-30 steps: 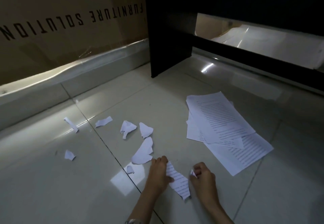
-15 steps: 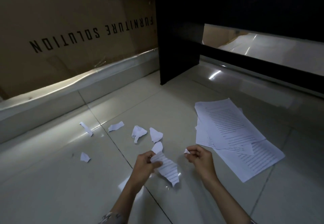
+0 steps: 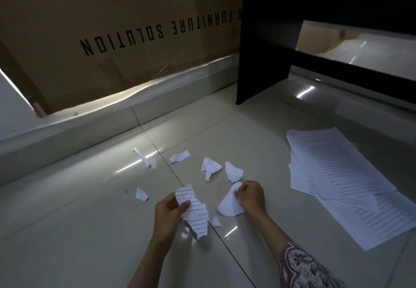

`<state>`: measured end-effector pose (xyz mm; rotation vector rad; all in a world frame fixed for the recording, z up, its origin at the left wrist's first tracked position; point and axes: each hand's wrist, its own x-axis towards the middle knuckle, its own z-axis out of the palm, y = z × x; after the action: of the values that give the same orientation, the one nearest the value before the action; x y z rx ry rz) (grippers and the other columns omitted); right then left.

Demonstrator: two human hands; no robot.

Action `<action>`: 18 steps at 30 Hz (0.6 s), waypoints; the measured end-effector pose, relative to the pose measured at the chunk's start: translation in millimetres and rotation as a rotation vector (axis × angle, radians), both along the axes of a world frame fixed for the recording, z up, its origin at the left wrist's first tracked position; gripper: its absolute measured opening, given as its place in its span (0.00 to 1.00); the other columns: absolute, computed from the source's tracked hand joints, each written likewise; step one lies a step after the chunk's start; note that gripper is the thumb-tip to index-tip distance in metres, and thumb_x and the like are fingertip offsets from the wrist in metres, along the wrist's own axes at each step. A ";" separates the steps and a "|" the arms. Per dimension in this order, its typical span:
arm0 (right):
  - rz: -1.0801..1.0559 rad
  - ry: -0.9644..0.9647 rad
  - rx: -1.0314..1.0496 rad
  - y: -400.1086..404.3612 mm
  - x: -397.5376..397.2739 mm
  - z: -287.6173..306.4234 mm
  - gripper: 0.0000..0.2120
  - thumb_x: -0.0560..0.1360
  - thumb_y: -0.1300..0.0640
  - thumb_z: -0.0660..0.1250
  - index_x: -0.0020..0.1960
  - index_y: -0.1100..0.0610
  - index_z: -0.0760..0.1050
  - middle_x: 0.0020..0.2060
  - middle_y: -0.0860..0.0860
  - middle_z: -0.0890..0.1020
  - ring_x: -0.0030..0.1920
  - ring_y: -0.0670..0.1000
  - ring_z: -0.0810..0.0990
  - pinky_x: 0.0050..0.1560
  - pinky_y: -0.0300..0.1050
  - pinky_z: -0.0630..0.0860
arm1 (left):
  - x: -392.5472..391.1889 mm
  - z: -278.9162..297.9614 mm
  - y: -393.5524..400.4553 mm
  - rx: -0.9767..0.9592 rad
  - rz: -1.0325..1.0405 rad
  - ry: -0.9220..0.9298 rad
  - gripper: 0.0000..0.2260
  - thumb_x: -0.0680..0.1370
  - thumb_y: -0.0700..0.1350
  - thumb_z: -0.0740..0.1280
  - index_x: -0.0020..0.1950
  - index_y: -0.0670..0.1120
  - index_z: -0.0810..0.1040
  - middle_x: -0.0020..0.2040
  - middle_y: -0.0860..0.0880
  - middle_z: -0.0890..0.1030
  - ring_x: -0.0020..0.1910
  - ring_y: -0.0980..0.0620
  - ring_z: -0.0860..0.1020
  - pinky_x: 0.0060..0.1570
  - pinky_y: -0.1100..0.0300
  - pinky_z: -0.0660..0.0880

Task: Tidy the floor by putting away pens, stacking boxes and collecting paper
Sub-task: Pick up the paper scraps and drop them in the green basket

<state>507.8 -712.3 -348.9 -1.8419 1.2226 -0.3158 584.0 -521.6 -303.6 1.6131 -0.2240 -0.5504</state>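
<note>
My left hand [image 3: 169, 211] is shut on a torn printed paper strip [image 3: 195, 213], held just above the tiled floor. My right hand [image 3: 249, 194] has its fingers pinched at the top of a white torn paper piece [image 3: 228, 206] lying on the floor; a tiny scrap may still be in its fingers. Several more torn scraps lie beyond the hands: a crumpled scrap [image 3: 209, 166], a pointed scrap [image 3: 233, 171], a flat scrap [image 3: 179, 156], a thin strip [image 3: 141, 156], a small scrap [image 3: 141, 194] and a tiny bit [image 3: 216, 221].
A spread stack of printed sheets [image 3: 335, 182] lies on the floor to the right. A large cardboard box [image 3: 112, 40] leans against the left wall behind a white skirting [image 3: 90, 125]. A black desk panel [image 3: 263, 62] stands ahead.
My left hand has lifted the printed strip and moved left. My right hand has reached forward onto the white piece on the floor. The view has shifted.
</note>
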 end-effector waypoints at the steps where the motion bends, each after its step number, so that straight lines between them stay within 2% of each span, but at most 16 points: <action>1: -0.009 0.033 -0.007 1.3 1.2 -1.1 0.07 0.71 0.59 0.69 0.41 0.65 0.79 0.46 0.61 0.83 0.48 0.61 0.81 0.46 0.47 0.76 | 1.9 -2.4 2.3 0.005 0.004 0.003 0.08 0.74 0.32 0.66 0.48 0.44 0.79 0.36 0.52 0.84 0.33 0.55 0.83 0.28 0.67 0.76; 3: -0.011 0.065 0.009 3.2 0.9 -0.9 0.09 0.72 0.58 0.68 0.43 0.65 0.77 0.48 0.61 0.83 0.50 0.61 0.81 0.43 0.44 0.73 | 4.5 -6.6 5.8 0.016 0.013 0.008 0.09 0.74 0.33 0.66 0.46 0.46 0.79 0.36 0.52 0.84 0.33 0.55 0.83 0.28 0.67 0.76; 6: 0.008 0.082 0.006 3.0 -5.8 -2.2 0.07 0.72 0.60 0.68 0.39 0.59 0.71 0.48 0.61 0.81 0.49 0.61 0.80 0.41 0.43 0.71 | 5.2 -12.4 8.1 0.025 0.004 0.020 0.08 0.73 0.32 0.67 0.45 0.45 0.80 0.32 0.52 0.85 0.32 0.54 0.83 0.28 0.66 0.76; 9: 0.007 0.021 0.060 -1.0 -19.4 -2.5 0.09 0.70 0.62 0.69 0.46 0.59 0.70 0.47 0.58 0.78 0.48 0.60 0.79 0.46 0.53 0.78 | 5.9 -21.4 4.9 0.061 -0.060 0.008 0.07 0.72 0.32 0.69 0.42 0.43 0.82 0.35 0.49 0.85 0.36 0.50 0.82 0.32 0.65 0.78; 11: -0.004 -0.019 0.075 -5.3 -29.4 0.1 0.12 0.69 0.64 0.70 0.50 0.62 0.73 0.44 0.56 0.78 0.48 0.59 0.78 0.49 0.57 0.79 | 5.0 -28.5 -0.5 0.135 -0.140 -0.026 0.05 0.71 0.32 0.70 0.39 0.42 0.82 0.34 0.49 0.83 0.35 0.51 0.80 0.33 0.66 0.76; 14: -0.002 -0.077 0.082 -12.4 -43.7 4.9 0.04 0.69 0.66 0.69 0.44 0.63 0.76 0.31 0.50 0.75 0.39 0.53 0.75 0.44 0.51 0.78 | -0.8 -38.7 -14.1 0.253 -0.310 -0.098 0.04 0.69 0.33 0.72 0.35 0.37 0.79 0.31 0.48 0.79 0.31 0.54 0.75 0.33 0.63 0.73; 16: -0.001 -0.119 0.086 -16.4 -51.5 7.8 0.02 0.70 0.66 0.69 0.40 0.63 0.76 0.30 0.51 0.74 0.37 0.52 0.73 0.37 0.44 0.74 | -6.0 -41.7 -23.4 0.343 -0.376 -0.189 0.13 0.68 0.34 0.73 0.28 0.42 0.72 0.26 0.56 0.73 0.26 0.60 0.69 0.31 0.67 0.66; 18: 0.008 -0.155 0.090 -19.4 -57.8 10.4 0.02 0.71 0.66 0.69 0.40 0.64 0.76 0.32 0.53 0.76 0.35 0.51 0.73 0.34 0.40 0.69 | -10.4 -44.9 -30.2 0.435 -0.401 -0.324 0.16 0.66 0.34 0.73 0.28 0.46 0.69 0.28 0.56 0.70 0.30 0.58 0.69 0.31 0.68 0.62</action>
<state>450.0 -731.7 -338.5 -1.7118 1.1052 -0.3852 573.6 -551.8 -348.5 2.0968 -0.7204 -0.6712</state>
